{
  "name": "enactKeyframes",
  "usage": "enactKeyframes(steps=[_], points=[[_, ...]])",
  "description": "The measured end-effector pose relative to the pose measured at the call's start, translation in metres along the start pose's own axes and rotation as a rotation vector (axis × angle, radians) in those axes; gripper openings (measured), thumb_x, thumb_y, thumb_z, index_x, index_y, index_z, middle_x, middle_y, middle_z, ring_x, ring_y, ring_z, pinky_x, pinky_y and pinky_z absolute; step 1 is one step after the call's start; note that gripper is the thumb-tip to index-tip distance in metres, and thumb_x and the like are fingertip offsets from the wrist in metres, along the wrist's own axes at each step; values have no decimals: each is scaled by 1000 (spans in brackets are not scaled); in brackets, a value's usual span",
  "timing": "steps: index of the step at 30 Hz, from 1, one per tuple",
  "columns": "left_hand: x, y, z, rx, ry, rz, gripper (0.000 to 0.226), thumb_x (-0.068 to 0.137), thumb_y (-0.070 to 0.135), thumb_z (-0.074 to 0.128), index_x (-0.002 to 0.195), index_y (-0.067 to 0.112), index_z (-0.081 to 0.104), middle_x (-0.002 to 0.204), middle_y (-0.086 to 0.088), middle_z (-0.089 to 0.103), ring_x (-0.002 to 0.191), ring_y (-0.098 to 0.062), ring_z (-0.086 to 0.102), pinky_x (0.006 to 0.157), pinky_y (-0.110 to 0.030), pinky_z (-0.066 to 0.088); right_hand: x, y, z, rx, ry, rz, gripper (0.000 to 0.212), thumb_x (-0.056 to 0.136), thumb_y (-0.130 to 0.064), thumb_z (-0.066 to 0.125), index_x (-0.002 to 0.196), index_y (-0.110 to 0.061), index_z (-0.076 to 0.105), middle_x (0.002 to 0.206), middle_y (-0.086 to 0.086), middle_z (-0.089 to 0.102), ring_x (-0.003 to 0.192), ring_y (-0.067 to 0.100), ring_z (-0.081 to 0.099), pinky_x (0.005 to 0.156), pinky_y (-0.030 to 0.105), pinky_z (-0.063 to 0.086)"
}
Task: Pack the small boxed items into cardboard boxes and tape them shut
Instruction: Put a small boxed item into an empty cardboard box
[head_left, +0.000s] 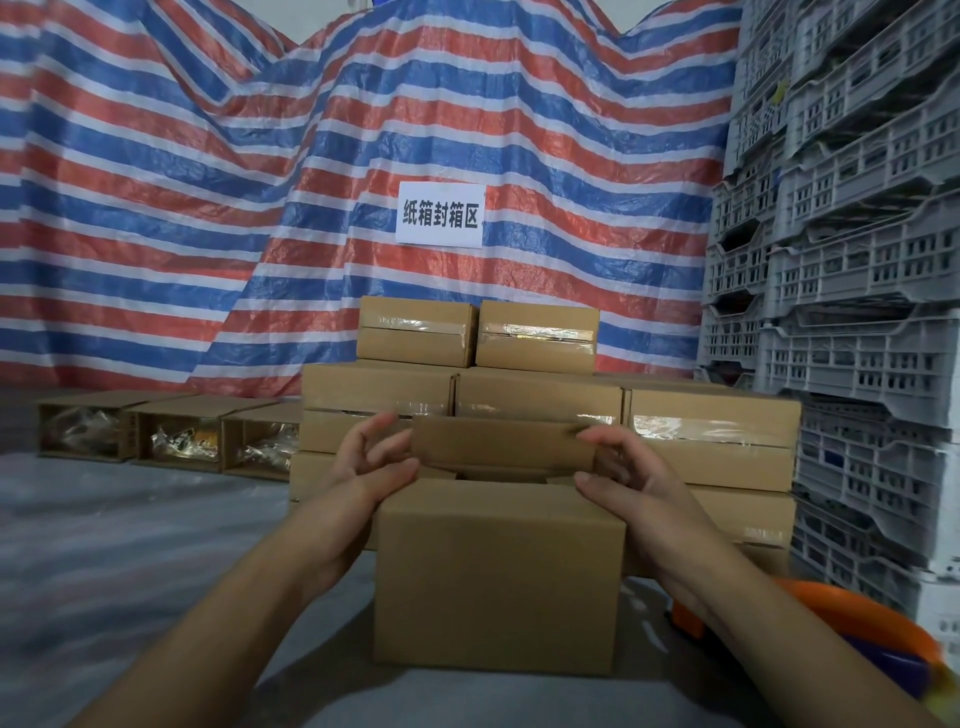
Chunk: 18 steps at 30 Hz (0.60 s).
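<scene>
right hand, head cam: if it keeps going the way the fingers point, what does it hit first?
The right hand points inward and left, so its fingers would likely first meet the raised rear flap of the open cardboard box; they look about touching already, though depth is unclear.

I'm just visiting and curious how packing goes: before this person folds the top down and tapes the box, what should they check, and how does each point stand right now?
1. Box in front sits flat on the surface: ok.
2. Contents inside: cannot tell, the interior is hidden.
3. Far flap folded down: not ok, it stands up.
4. Both hands on the box: ok, left hand and right hand have their grip at the top corners.
5. Tape on the top seam: not ok, none is visible.
6. Tape tool at hand: cannot tell; an orange object lies at the right.
</scene>
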<state>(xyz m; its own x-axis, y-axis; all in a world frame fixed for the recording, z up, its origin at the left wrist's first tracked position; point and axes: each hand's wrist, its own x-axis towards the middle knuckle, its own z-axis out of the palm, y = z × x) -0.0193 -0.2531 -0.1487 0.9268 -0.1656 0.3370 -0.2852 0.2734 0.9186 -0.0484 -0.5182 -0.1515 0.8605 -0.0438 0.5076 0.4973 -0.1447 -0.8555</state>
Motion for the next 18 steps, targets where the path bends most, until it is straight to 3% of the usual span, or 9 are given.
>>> enactKeyframes(steps=[3,5,7,9,12,15,18], points=[[-1,-1,-3,49,10,29,61,76,16,68,127,45,52,113,10,68,103,-13,67,81,-29,50,0,1,-2,2,13,-88,60,83,-7,73,125,-47,57,128,-17,64,119,1,60,92,27,52],[-1,-1,-4,135,19,47,49,77,23,67,122,41,61,113,2,68,105,-18,65,84,-33,50,0,2,-3,-16,-7,-95,65,83,-6,72,135,-39,50,125,-18,67,116,1,62,94,28,52],[-4,0,-3,243,18,55,31,75,35,65,105,33,74,104,1,72,103,-22,65,88,-38,50,0,1,-2,-20,-3,-66,54,86,-6,68,133,-29,54,115,-8,73,112,11,66,95,35,51],[-3,1,-2,299,28,52,25,78,38,63,94,26,78,97,3,74,103,-22,64,95,-41,47,1,1,-1,-41,11,-50,39,90,-6,65,125,-22,60,105,-2,77,110,13,67,94,33,50],[-1,-1,-3,336,50,79,20,85,34,63,92,25,79,96,10,75,102,-13,63,93,-33,45,1,2,0,-62,23,-4,24,93,-9,64,114,-19,68,101,-1,78,103,13,70,85,28,51],[2,0,-5,401,45,82,16,89,30,63,92,25,79,93,13,74,100,-11,63,87,-27,44,3,5,0,-54,46,45,17,94,-9,63,107,-18,70,100,-2,78,97,13,72,84,34,53],[7,17,-4,624,-30,47,14,94,30,61,92,29,75,92,8,73,97,-12,63,81,-26,45,4,5,1,-60,53,73,16,95,-8,62,105,-18,71,99,-3,78,96,10,72,85,33,52]])
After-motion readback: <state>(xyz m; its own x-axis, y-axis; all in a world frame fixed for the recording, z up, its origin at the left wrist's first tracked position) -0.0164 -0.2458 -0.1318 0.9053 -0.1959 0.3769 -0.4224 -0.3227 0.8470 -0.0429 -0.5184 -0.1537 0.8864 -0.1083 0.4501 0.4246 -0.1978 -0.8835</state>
